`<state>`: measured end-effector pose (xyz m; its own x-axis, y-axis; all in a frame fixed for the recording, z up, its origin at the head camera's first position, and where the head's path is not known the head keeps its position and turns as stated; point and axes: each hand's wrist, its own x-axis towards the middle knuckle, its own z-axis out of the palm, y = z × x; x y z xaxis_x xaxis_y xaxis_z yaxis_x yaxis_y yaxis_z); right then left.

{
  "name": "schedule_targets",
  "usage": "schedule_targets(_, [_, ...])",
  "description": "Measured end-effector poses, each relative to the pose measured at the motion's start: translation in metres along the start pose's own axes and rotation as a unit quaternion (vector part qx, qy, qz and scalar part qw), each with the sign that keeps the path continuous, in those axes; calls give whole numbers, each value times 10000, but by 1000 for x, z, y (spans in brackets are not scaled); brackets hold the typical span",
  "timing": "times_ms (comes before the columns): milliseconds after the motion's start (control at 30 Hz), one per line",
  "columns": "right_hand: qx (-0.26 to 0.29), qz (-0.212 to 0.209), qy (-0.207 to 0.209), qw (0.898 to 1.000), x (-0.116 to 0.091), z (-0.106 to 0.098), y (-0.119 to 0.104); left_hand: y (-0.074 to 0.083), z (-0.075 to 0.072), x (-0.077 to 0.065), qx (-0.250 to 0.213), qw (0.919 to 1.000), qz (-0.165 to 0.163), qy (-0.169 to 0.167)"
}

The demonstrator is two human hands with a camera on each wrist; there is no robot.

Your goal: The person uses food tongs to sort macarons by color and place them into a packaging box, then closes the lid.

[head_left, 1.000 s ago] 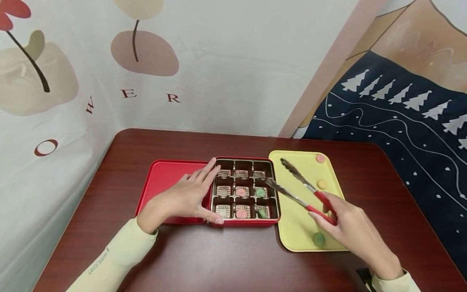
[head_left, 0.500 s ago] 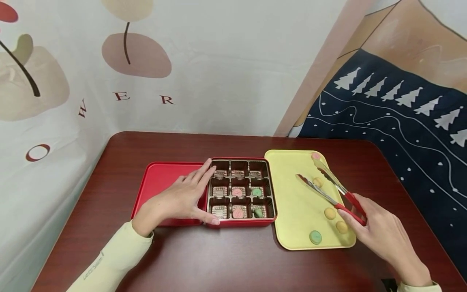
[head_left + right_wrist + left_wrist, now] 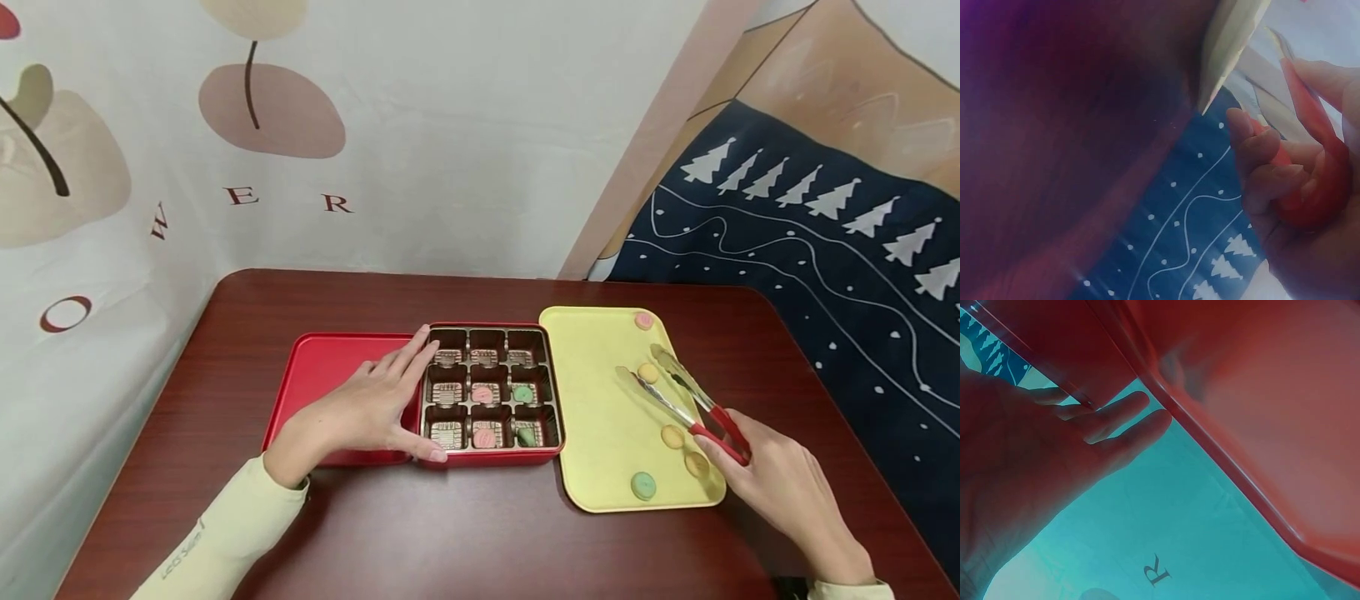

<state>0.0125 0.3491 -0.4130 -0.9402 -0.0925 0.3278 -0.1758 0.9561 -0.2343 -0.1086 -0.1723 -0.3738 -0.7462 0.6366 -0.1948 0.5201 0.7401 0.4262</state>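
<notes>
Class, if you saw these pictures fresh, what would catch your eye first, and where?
Probably the red-handled tongs, held open in the right hand over the yellow tray. Next, the nine-compartment red box beside that tray, with two pink pieces and two green pieces inside.

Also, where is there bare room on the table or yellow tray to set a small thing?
Bare table: in front of the red box, between the left sleeve and yellow tray; also behind the box and red lid. The tray's left side, along the box, is bare. Crowded: its right side, by the tongs, yellow pieces and nearby right hand.
</notes>
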Motion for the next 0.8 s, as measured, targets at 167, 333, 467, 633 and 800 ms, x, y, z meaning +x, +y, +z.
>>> schedule_targets(167, [26,-64,87,9999,-3,3,4,0,1,0,34,10000,30,37])
schedule_targets(333, [22,-149,167,9997,-4,5,6,0,1,0,21,10000,22,81])
schedule_targets(467, [33,-101,143,9998,-5,4,6,0,2,0,19,10000,37,65])
schedule_targets(633, [53,-115,148,9998,-6,4,7,-1,3,0,22,10000,57,75])
schedule_targets(800, [67,-210,274,9994,-7,4,7,-1,2,0,32,9999,42,117])
